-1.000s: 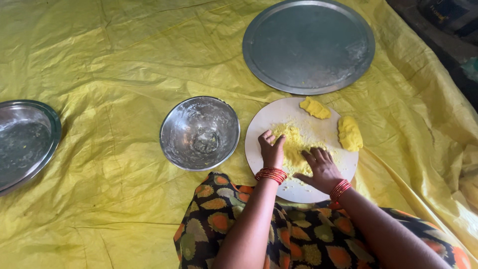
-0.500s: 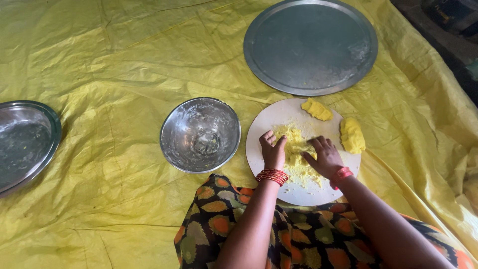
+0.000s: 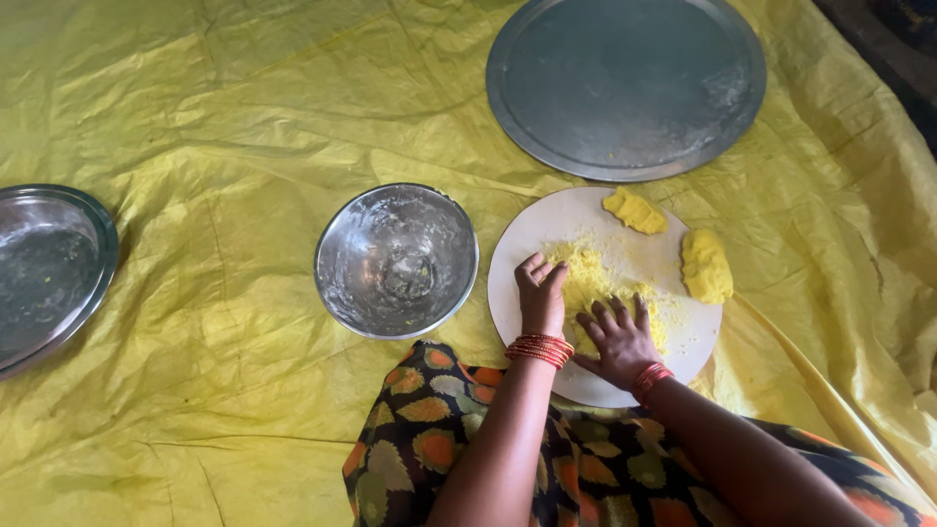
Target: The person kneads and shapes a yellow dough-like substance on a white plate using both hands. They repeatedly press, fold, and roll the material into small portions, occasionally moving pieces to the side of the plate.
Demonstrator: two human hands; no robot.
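A round white board point(image 3: 527, 244) lies on the yellow sheet in front of my knees. Crumbly yellow dough point(image 3: 595, 278) is spread over its middle. My left hand point(image 3: 540, 296) rests with fingers together at the dough's left edge. Beside it, my right hand point(image 3: 617, 337) lies flat with fingers spread on the near part of the dough. Two shaped yellow dough lumps sit at the board's far right, a smaller lump point(image 3: 634, 210) and a longer lump point(image 3: 706, 265). Red bangles circle both wrists.
A steel bowl point(image 3: 396, 259), smeared inside, stands just left of the board. A large round metal tray point(image 3: 625, 83) lies beyond it. Another steel plate point(image 3: 44, 273) sits at the far left. The wrinkled yellow sheet point(image 3: 215, 146) covers the ground.
Both hands have shifted over the crumbly dough, the right hand drawing slightly nearer to me and spreading flat. The camera view has drifted a little.
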